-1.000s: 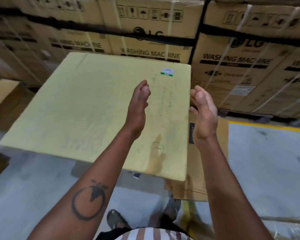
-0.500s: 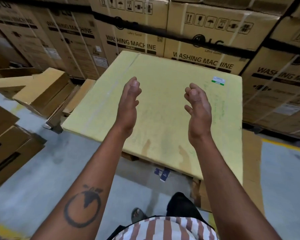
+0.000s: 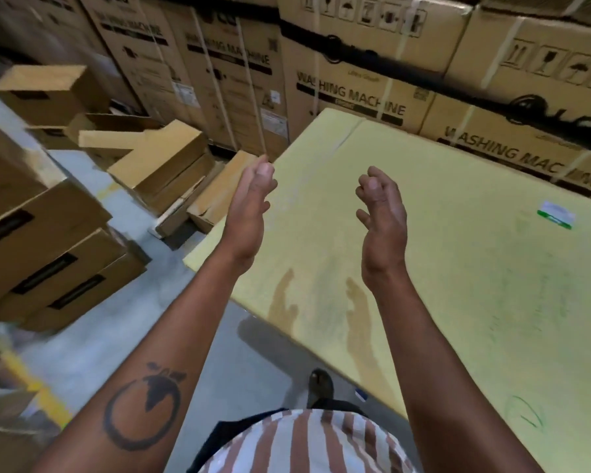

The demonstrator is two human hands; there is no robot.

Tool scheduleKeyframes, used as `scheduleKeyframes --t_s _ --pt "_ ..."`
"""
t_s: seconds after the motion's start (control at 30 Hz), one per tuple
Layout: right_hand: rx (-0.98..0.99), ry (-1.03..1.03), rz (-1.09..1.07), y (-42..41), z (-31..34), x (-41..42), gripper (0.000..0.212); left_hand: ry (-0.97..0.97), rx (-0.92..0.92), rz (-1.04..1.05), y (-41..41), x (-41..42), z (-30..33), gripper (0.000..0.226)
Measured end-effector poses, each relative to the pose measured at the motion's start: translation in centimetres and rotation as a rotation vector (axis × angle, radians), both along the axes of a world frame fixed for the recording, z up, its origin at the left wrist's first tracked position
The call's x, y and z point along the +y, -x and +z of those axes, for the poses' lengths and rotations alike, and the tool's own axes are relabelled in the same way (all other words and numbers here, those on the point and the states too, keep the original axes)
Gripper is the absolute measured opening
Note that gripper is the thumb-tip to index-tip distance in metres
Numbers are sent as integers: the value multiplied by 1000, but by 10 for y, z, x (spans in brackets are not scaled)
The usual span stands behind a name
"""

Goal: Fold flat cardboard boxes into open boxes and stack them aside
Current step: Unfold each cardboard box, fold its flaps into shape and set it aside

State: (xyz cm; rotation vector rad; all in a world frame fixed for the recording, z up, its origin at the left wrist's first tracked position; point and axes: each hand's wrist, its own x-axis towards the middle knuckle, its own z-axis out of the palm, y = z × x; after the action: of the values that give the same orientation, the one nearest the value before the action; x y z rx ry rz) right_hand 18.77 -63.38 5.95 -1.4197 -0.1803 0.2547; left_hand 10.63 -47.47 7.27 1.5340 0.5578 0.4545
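Your left hand (image 3: 248,213) is up in the centre of the frame, fingers straight and close together, palm turned inward, holding nothing. Your right hand (image 3: 382,216) is level with it just to the right, fingers loosely bent at the tips, palm facing the left one, also empty. Both hover above the pale yellow flat-topped bench (image 3: 458,268) that fills the right half of the frame; their shadows fall on its near edge. The folded brown cardboard boxes (image 3: 161,165) lie in a loose heap on the grey floor (image 3: 116,336) at the upper left, tipped on their sides and leaning on each other; what is inside them I cannot tell. More brown cardboard boxes with dark slot handles (image 3: 48,254) are stacked at the left edge, closed sides toward you. Tall printed washing-machine cartons (image 3: 355,80) line the top of the frame behind the bench.
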Motion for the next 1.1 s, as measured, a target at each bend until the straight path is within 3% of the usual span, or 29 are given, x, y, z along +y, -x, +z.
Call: scheduleKeyframes --t_s 0.13,0.43,0.77,0.97,1.1 --pt "15 -20 60 -17 -5 57 66 -7 11 39 -16 50 -3 63" --pt "49 28 56 -30 -29 199 67 3 43 38 -30 196 -36 73" --pt "200 75 -128 -17 -66 378 71 -25 173 -129 -41 387 -79 89" --pt "275 92 -109 -40 -109 459 75 19 254 -172 -66 465 -125 90" --pt "335 64 -104 -77 -163 516 60 42 319 -178 -98 510 -174 96"
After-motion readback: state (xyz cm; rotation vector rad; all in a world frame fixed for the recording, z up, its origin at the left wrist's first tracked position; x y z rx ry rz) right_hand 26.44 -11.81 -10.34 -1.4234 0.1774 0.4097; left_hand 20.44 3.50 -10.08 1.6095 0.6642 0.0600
